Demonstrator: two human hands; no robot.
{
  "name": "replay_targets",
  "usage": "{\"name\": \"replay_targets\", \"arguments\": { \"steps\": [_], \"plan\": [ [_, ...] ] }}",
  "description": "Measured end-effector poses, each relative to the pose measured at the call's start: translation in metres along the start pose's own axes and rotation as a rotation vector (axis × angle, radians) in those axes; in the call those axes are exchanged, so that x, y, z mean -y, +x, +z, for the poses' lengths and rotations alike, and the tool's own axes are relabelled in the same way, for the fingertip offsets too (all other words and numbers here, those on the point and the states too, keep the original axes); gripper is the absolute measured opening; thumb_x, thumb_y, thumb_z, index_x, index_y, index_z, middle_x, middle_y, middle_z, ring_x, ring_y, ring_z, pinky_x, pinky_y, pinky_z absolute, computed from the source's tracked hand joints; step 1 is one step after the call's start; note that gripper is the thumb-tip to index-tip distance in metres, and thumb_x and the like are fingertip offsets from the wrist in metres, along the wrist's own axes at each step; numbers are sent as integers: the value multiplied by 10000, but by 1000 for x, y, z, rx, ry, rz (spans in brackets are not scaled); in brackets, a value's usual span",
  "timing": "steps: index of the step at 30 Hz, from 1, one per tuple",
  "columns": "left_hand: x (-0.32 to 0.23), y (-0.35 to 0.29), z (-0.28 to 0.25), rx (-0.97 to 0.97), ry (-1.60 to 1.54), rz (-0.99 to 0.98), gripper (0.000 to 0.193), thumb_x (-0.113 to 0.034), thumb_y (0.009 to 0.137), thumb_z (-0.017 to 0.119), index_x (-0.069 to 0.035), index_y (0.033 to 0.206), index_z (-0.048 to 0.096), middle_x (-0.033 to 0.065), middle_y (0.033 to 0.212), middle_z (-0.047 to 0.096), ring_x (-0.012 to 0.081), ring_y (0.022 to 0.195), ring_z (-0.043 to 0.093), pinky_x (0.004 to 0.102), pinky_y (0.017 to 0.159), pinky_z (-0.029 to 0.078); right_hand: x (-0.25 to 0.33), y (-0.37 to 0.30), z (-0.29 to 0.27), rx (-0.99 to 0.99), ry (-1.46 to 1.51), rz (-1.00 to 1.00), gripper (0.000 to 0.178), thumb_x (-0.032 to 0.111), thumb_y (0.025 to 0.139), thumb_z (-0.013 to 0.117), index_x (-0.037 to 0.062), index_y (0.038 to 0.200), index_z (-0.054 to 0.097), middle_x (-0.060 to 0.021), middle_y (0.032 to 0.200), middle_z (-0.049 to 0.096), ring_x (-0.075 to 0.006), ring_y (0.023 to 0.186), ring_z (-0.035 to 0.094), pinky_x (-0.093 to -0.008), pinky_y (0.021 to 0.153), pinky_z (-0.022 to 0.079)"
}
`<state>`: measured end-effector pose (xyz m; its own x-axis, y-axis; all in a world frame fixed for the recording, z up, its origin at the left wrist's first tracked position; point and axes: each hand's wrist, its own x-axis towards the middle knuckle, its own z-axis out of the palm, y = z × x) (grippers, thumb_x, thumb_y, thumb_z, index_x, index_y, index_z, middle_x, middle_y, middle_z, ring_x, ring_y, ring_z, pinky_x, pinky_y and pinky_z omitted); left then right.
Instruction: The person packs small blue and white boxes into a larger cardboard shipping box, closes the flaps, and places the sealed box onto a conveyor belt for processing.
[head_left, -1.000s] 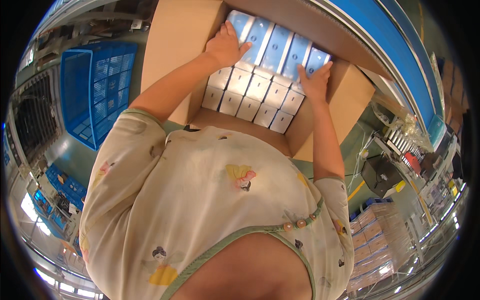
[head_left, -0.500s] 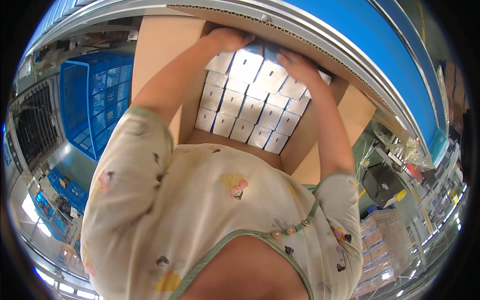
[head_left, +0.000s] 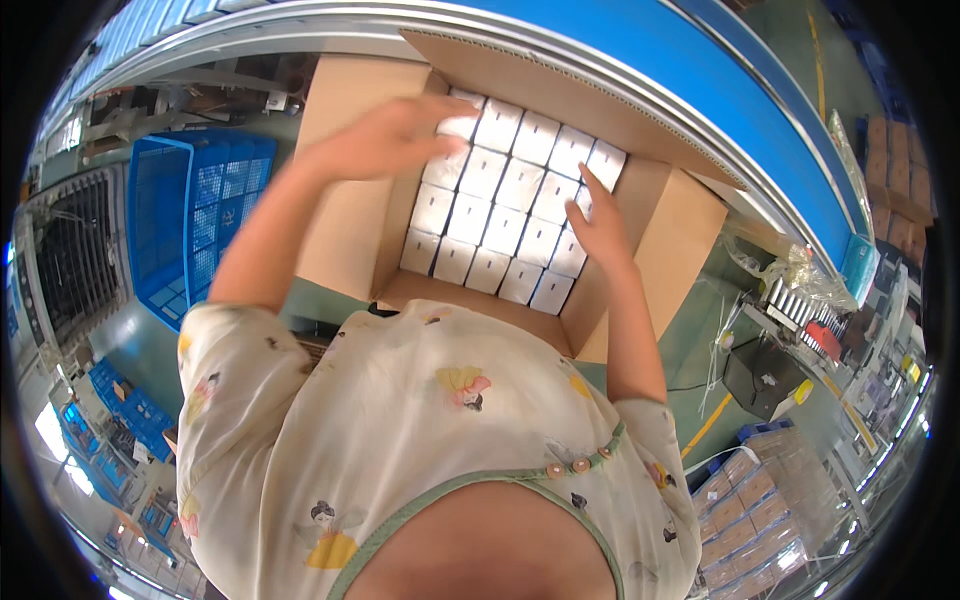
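An open cardboard carton (head_left: 345,220) stands in front of me with its flaps spread. Rows of small white boxes (head_left: 505,215) fill it. My left hand (head_left: 385,135) lies flat over the far left corner of the boxes, fingers resting on the top-left white box (head_left: 462,112). My right hand (head_left: 600,225) lies on the right side of the rows, fingers stretched along the boxes near the carton's right wall. Neither hand is closed around anything.
A blue conveyor (head_left: 700,90) runs past the carton's far side. A blue plastic crate (head_left: 185,220) stands to the left. At the right are a black machine (head_left: 765,375), clear plastic bags (head_left: 790,265) and stacked packs (head_left: 760,500) on the floor.
The view has dropped, so the whole carton shows. My left hand slid to the far left corner of the boxes; my right hand moved down to the right side of the rows.
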<state>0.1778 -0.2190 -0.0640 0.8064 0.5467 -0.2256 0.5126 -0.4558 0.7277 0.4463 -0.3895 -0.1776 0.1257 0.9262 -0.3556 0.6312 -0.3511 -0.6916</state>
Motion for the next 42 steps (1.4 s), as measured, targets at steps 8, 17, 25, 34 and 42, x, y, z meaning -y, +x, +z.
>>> {"name": "replay_targets", "arguments": {
  "steps": [8, 17, 25, 34, 42],
  "plan": [
    [165, -77, -217, -1266, 572, -395, 420, -356, 789, 544, -56, 1082, 561, 179, 1017, 573, 347, 967, 531, 404, 843, 412, 19, -92, -1, 42, 205, 88, 532, 155, 802, 562, 29, 1280, 365, -198, 1071, 553, -262, 909, 564, -331, 779, 453],
    [150, -52, -208, -1035, 688, -690, 485, -435, 837, 408, -70, 1127, 540, 147, 1199, 491, 315, 1143, 422, 538, 949, 254, 45, -98, 1, -29, 239, 132, 450, 113, 831, 533, 30, 1256, 412, -166, 1047, 561, -184, 927, 542, -286, 791, 435],
    [114, -18, -214, -783, 356, -656, 895, -612, 647, 572, 4, 1268, 379, 221, 1165, 513, 334, 1059, 519, 360, 890, 401, 115, -75, -71, -304, 252, -71, 291, 49, 833, 530, 18, 1122, 544, -102, 977, 606, -142, 861, 575, -263, 763, 452],
    [50, 71, -136, -585, -34, -278, 990, -611, 603, 641, 19, 1289, 307, 241, 1183, 479, 345, 1108, 477, 358, 940, 366, 142, 118, -138, -424, 188, -85, 666, 247, 679, 667, -60, 1192, 373, -199, 1073, 530, -219, 912, 559, -299, 761, 444],
    [13, 49, -138, -769, -157, -39, 939, -516, 597, 718, 7, 1279, 340, 233, 1127, 510, 304, 1052, 516, 367, 905, 399, 171, 86, -155, -452, 495, -265, 586, 161, 668, 658, -33, 1143, 375, -134, 977, 541, -183, 852, 542, -292, 738, 443]
  ]
}}
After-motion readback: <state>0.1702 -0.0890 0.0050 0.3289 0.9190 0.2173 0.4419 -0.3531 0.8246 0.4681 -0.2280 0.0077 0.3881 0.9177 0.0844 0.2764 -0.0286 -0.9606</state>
